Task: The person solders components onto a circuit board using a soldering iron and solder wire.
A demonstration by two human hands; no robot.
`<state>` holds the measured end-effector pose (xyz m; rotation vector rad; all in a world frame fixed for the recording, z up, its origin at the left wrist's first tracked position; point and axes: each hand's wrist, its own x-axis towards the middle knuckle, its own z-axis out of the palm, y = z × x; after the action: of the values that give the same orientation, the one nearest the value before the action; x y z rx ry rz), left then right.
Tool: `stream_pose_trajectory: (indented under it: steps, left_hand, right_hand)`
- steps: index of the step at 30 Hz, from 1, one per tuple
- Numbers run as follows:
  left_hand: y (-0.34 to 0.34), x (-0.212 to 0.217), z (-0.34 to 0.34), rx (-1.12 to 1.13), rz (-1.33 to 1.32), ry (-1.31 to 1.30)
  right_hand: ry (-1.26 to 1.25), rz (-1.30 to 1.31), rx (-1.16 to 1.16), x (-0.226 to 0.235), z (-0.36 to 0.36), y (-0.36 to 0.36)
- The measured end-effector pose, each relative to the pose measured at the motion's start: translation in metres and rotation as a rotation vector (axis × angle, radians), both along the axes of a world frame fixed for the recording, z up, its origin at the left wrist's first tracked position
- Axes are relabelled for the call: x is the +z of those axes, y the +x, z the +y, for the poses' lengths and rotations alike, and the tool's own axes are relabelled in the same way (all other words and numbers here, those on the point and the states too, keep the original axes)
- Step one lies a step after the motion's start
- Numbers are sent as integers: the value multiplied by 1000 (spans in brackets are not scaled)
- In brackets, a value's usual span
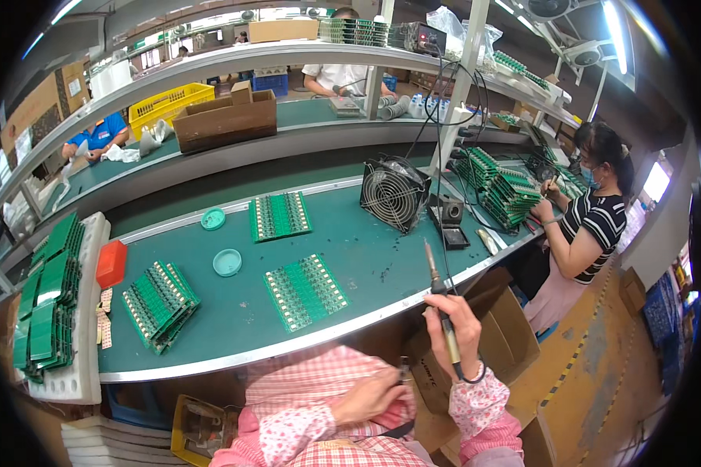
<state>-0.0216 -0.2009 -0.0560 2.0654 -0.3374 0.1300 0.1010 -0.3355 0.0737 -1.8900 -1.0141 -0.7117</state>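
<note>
Right hand (pixel 461 331) clamped on soldering iron (pixel 438 287) (slim, metal-tipped) | left hand (pixel 368 401) over checked cloth (pixel 300 380), grip unclear

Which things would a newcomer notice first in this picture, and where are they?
Probably the soldering iron first, held tip up in the right hand near the front edge of the green workbench. Then the round-grilled fan toward the bench's back right, and two green circuit-board panels lying near its middle.

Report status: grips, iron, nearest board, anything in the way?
Right grip closed on soldering iron, tip up. Left grip over apron. Nearest board on green bench, untouched. Fan stands behind, not between iron and board.
</note>
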Motion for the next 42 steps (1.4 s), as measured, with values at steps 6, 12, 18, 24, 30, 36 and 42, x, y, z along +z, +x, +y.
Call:
stream_pose_trajectory:
  steps: [6, 12, 18, 24, 30, 36, 42]
  left_hand:
    - [7, 27, 15, 167, 20, -45]
    - [-33, 98, 93, 553, -495, 522]
    - [-46, 105, 127, 437, -361, 696]
    - [-49, 92, 151, 366, -260, 471]
    - [-72, 85, 184, 424, -130, 382]
    - [-80, 64, 194, 701, -108, 178]
    - [-81, 68, 194, 707, 0, 121]
  right_hand:
    - [10, 95, 128, 19, -4, 13]
    - [-155, 25, 378, -19, 63, -7]
    - [-298, 34, 492, -41, 102, -17]
    - [-384, 61, 613, -42, 122, -9]
    - [-418, 96, 703, -44, 151, 8]
    - [-352, 163, 243, -62, 162, 8]
    - [-432, 175, 119, -78, 161, 8]
